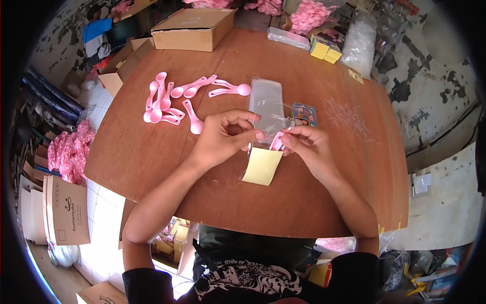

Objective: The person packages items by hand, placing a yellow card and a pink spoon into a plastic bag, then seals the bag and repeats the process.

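Note:
Over the table's middle, my right hand (304,144) pinches a pink spoon (277,141) by its holed handle end. A pale yellow card (262,166) in a clear plastic bag hangs just below the spoon. My left hand (230,134) is at the bag's left side, thumb and fingers curled near its clear film; the exact grip is unclear. Behind the hands lies a stack of clear bags (266,96). A printed blue card (305,115) lies beyond my right hand. Several pink spoons (161,104) lie to the left, with one (192,117) close to my left hand.
A closed cardboard box (193,29) stands at the table's far left edge. Yellow card stacks (325,48) and a plastic-wrapped bundle (359,41) are at the far right. Thin plastic strips (347,117) lie on the right. A person (97,33) is at the upper left.

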